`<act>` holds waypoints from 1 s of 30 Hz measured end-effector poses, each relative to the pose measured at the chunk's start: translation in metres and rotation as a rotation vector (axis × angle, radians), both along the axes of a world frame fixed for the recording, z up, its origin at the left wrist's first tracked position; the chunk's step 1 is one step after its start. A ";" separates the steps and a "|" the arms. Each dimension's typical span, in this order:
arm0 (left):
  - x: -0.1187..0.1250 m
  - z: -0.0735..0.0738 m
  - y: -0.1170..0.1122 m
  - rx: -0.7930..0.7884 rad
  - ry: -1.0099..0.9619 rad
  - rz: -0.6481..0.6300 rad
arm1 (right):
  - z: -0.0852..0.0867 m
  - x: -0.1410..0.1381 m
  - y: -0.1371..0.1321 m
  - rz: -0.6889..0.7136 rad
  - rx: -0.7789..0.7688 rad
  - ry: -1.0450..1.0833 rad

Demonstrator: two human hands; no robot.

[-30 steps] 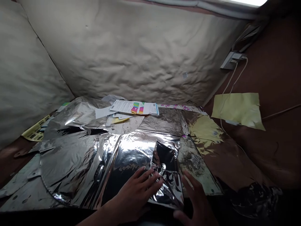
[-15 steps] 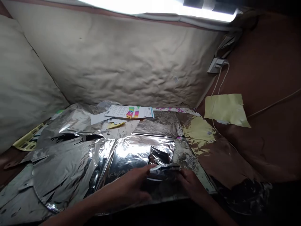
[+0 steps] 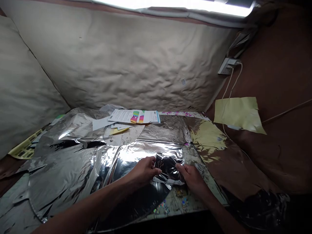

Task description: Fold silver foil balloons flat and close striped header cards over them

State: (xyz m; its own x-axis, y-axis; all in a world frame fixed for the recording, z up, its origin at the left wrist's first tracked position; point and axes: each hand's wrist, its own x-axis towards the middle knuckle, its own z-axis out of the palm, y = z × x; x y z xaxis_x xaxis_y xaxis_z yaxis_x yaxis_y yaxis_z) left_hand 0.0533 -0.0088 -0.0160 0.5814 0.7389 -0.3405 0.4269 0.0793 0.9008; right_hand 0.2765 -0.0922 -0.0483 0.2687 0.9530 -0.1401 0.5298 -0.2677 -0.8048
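Note:
Both hands are at a small crumpled piece of silver foil (image 3: pixel 169 170) lying on a larger shiny foil sheet (image 3: pixel 136 156). My left hand (image 3: pixel 143 171) grips its left side, fingertips on the fold. My right hand (image 3: pixel 191 177) presses on its right side, fingers turned inward. The piece is dark and creased, and its underside is hidden. More wrinkled foil sheets (image 3: pixel 63 175) spread to the left, with a curved cut edge along the lower left.
Printed papers (image 3: pixel 134 116) lie at the back of the foil. A speckled mat (image 3: pixel 175 201) shows below my hands. A yellow sheet (image 3: pixel 239 113) rests on brown fabric to the right, below a wall socket (image 3: pixel 227 66) with white cables. Beige padded walls rise behind.
Both hands have moved forward and closer together on the foil piece, which is now more bunched. The foil beneath has shifted, and more of the speckled mat shows near me.

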 end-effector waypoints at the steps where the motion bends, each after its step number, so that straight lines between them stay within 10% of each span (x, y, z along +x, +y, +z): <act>1: 0.000 0.002 0.001 0.022 0.037 -0.017 | 0.002 -0.001 0.002 0.002 -0.001 -0.043; 6: 0.004 0.005 -0.005 0.627 0.264 -0.028 | 0.008 -0.005 0.013 0.027 -0.026 -0.152; 9: 0.012 -0.008 -0.010 0.982 0.307 -0.272 | 0.010 -0.003 0.013 0.045 -0.038 -0.150; 12: 0.018 -0.025 -0.010 1.013 0.369 -0.415 | 0.016 -0.002 0.010 0.015 -0.039 -0.242; 17: 0.018 -0.037 -0.009 1.020 0.405 -0.406 | 0.012 -0.016 0.001 0.070 0.430 -0.653; 21: 0.015 -0.038 -0.006 1.032 0.391 -0.426 | -0.004 -0.025 0.000 0.463 0.280 -0.749; 30: 0.014 -0.033 -0.007 0.999 0.332 -0.452 | -0.009 -0.038 -0.004 0.321 0.096 -0.675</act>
